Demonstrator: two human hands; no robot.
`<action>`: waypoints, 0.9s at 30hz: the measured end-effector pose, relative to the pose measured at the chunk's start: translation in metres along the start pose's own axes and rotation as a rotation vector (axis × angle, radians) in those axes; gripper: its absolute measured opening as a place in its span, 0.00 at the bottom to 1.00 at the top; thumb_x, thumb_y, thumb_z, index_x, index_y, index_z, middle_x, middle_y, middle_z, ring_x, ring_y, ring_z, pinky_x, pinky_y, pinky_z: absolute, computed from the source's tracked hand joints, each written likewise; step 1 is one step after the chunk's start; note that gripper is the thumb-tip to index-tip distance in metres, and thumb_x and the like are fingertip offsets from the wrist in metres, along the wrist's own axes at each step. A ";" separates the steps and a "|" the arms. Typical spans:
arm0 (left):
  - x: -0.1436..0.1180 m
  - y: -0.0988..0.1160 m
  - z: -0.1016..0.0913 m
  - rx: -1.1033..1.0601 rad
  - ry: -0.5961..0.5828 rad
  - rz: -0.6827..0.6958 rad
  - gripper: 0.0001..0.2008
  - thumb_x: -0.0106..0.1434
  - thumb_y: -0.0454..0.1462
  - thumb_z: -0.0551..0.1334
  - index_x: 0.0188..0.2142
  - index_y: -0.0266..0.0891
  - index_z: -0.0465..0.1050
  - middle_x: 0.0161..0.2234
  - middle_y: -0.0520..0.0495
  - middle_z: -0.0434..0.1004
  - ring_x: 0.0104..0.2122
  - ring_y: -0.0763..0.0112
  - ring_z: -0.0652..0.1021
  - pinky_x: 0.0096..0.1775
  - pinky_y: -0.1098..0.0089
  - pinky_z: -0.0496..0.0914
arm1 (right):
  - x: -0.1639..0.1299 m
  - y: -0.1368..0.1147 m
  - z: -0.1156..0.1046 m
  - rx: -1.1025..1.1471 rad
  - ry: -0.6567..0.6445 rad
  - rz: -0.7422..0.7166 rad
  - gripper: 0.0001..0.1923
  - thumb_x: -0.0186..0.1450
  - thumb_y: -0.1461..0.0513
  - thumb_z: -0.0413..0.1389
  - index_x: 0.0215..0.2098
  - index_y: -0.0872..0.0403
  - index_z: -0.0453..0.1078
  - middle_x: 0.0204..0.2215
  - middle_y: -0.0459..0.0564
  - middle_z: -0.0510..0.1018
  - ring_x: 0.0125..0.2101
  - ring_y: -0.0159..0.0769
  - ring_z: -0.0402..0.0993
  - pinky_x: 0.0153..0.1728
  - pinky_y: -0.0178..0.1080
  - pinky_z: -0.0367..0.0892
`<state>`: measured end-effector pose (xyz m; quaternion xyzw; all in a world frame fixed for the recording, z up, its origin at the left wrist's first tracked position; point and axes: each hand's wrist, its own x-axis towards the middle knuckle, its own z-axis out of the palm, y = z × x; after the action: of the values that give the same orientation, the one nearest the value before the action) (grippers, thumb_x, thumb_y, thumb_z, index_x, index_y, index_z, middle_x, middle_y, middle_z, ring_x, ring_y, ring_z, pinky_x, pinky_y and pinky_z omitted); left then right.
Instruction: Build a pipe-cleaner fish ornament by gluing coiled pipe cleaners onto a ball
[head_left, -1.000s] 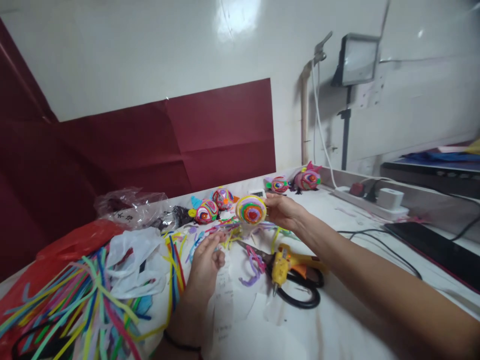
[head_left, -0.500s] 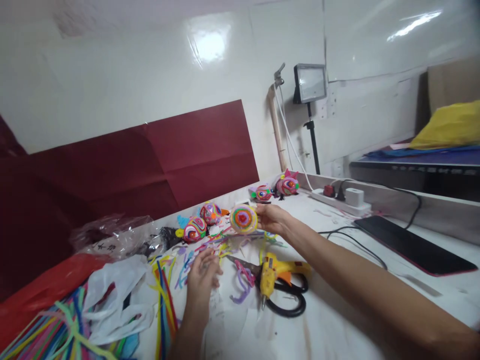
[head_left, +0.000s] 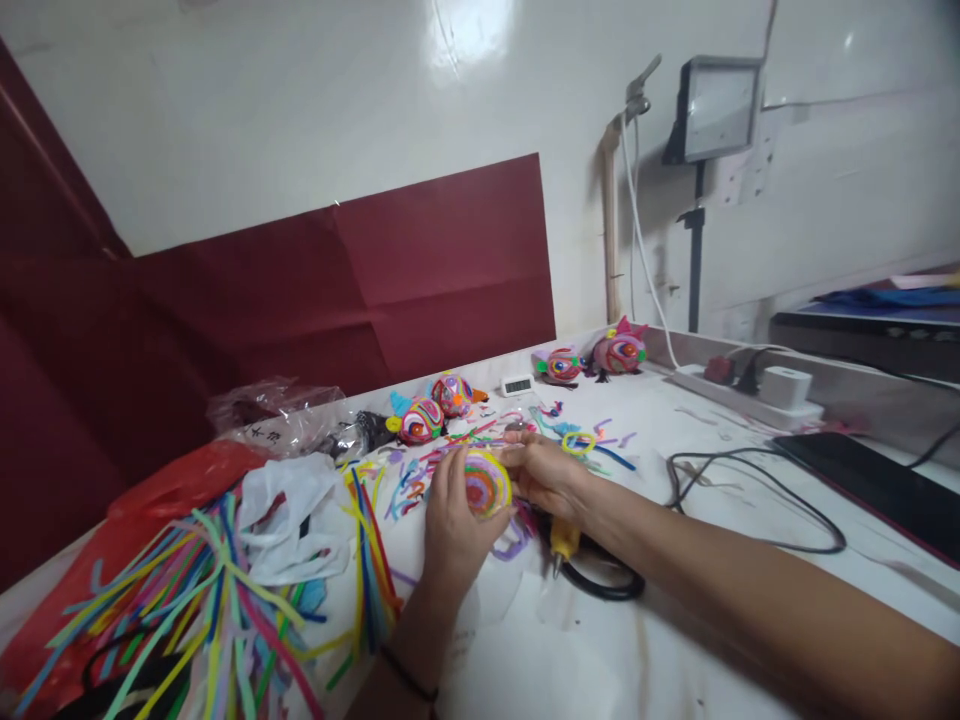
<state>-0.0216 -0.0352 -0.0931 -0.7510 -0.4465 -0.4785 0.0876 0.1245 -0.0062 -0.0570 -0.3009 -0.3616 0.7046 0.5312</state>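
Note:
Between my two hands is a round piece of coiled pipe cleaners [head_left: 489, 482], ringed in yellow, purple, pink and orange. My left hand [head_left: 459, 525] grips its near left edge with bent fingers. On the far right side my right hand [head_left: 546, 474] pinches it, its fingertips partly hidden behind the piece. Just below the right wrist lies a yellow hot glue gun [head_left: 565, 538], mostly covered by that hand and forearm. The black loop handles of a pair of scissors [head_left: 607, 587] show beside it. Purple and pink pipe cleaner scraps [head_left: 512, 541] lie under the hands.
Loose pipe cleaners [head_left: 225, 610] spread at the left by a white plastic bag [head_left: 289, 530] and a red bag [head_left: 176, 478]. Colourful animal figures [head_left: 418, 420] stand along the back with a small digital display [head_left: 517, 385]. A power strip [head_left: 750, 396], cable [head_left: 757, 546] and black tablet [head_left: 870, 490] lie right.
My left hand has come up and closed on the round piece. My right hand has brought it lower and nearer. The view has swung left, so things appear further right.

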 end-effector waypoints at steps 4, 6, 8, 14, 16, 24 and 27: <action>0.002 -0.002 -0.001 0.020 -0.005 0.033 0.35 0.46 0.36 0.70 0.54 0.38 0.62 0.50 0.35 0.70 0.52 0.50 0.71 0.53 0.54 0.67 | -0.002 0.002 0.002 0.041 0.084 0.036 0.18 0.53 0.76 0.53 0.32 0.49 0.55 0.19 0.39 0.72 0.17 0.30 0.71 0.20 0.33 0.68; 0.003 -0.003 -0.002 0.009 -0.028 0.015 0.35 0.46 0.37 0.71 0.54 0.39 0.63 0.50 0.36 0.70 0.52 0.51 0.72 0.52 0.55 0.67 | -0.003 0.001 0.003 0.050 0.096 0.053 0.19 0.53 0.76 0.53 0.33 0.49 0.55 0.19 0.39 0.72 0.17 0.31 0.71 0.19 0.34 0.69; 0.004 -0.003 -0.004 -0.018 -0.058 -0.010 0.35 0.46 0.37 0.71 0.54 0.39 0.63 0.50 0.36 0.70 0.51 0.51 0.72 0.53 0.55 0.67 | -0.004 -0.001 0.004 0.058 0.101 0.060 0.19 0.52 0.77 0.53 0.33 0.50 0.55 0.19 0.38 0.71 0.16 0.31 0.70 0.19 0.34 0.69; 0.005 -0.006 -0.005 -0.094 -0.177 -0.028 0.45 0.46 0.38 0.72 0.61 0.43 0.54 0.57 0.38 0.63 0.58 0.51 0.66 0.56 0.53 0.63 | 0.002 -0.003 0.004 0.084 0.100 0.033 0.18 0.54 0.78 0.53 0.31 0.51 0.56 0.18 0.38 0.71 0.17 0.30 0.70 0.21 0.33 0.71; 0.005 -0.007 -0.006 -0.090 -0.180 0.007 0.46 0.47 0.38 0.71 0.63 0.43 0.52 0.59 0.37 0.60 0.59 0.53 0.64 0.58 0.54 0.61 | 0.004 -0.002 0.004 0.093 0.094 0.029 0.17 0.54 0.78 0.52 0.30 0.51 0.56 0.18 0.38 0.71 0.18 0.30 0.71 0.22 0.33 0.72; 0.003 -0.010 -0.006 -0.052 -0.213 0.023 0.39 0.55 0.43 0.67 0.62 0.41 0.54 0.57 0.36 0.64 0.58 0.55 0.66 0.57 0.56 0.63 | 0.004 0.002 0.000 0.128 0.092 0.040 0.17 0.57 0.79 0.51 0.28 0.52 0.56 0.18 0.39 0.71 0.18 0.28 0.71 0.23 0.32 0.73; 0.003 -0.011 -0.005 -0.067 -0.209 0.026 0.37 0.55 0.44 0.67 0.61 0.40 0.56 0.57 0.36 0.64 0.58 0.54 0.66 0.57 0.55 0.62 | 0.002 0.002 0.000 0.144 0.091 0.032 0.17 0.57 0.78 0.52 0.28 0.52 0.56 0.18 0.39 0.70 0.18 0.28 0.71 0.23 0.31 0.73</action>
<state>-0.0326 -0.0298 -0.0913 -0.8051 -0.4270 -0.4110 0.0216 0.1233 -0.0049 -0.0583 -0.2993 -0.2806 0.7230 0.5558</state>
